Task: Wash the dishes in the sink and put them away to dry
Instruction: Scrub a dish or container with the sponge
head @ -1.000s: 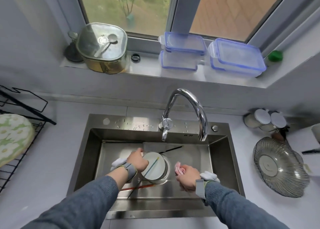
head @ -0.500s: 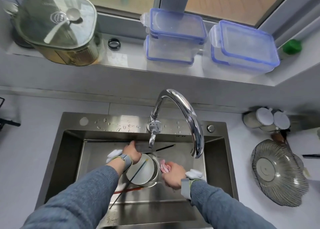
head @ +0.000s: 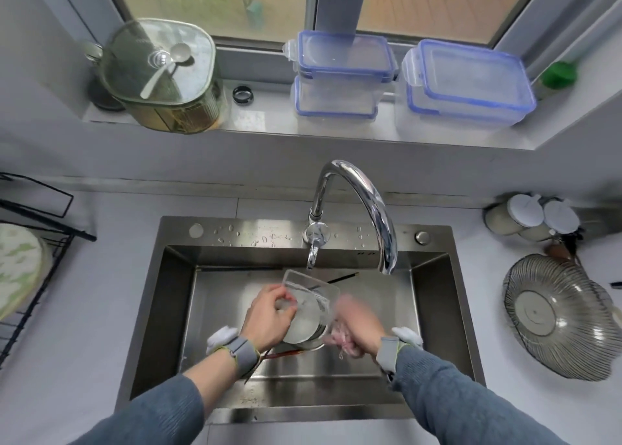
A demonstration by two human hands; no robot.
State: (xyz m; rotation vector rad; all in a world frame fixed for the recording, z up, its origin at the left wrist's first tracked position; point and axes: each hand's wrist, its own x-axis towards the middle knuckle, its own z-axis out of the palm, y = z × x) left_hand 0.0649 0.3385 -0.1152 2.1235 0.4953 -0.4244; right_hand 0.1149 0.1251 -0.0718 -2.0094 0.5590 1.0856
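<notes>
My left hand (head: pixel 269 313) grips a clear square plastic container (head: pixel 311 291) by its left edge and holds it tilted above the steel sink (head: pixel 175 310), under the faucet (head: pixel 356 205). My right hand (head: pixel 358 323) is blurred beside the container's right edge, closed on a pink cloth (head: pixel 341 340). Below the container a white plate (head: pixel 301 328) lies over the drain. Black chopsticks (head: pixel 343 278) rest at the back of the basin, and a red one (head: pixel 286 353) lies near my left wrist.
A black wire drying rack (head: pixel 30 276) with a green-patterned plate (head: pixel 16 269) stands on the left counter. A ribbed glass bowl (head: pixel 555 316) and jars (head: pixel 531 217) sit on the right. The sill holds a lidded glass pot (head: pixel 158 74) and blue-rimmed boxes (head: pixel 343 74).
My left hand has lifted the clear container up from the basin above the plate. My right hand with the cloth has risen to meet it.
</notes>
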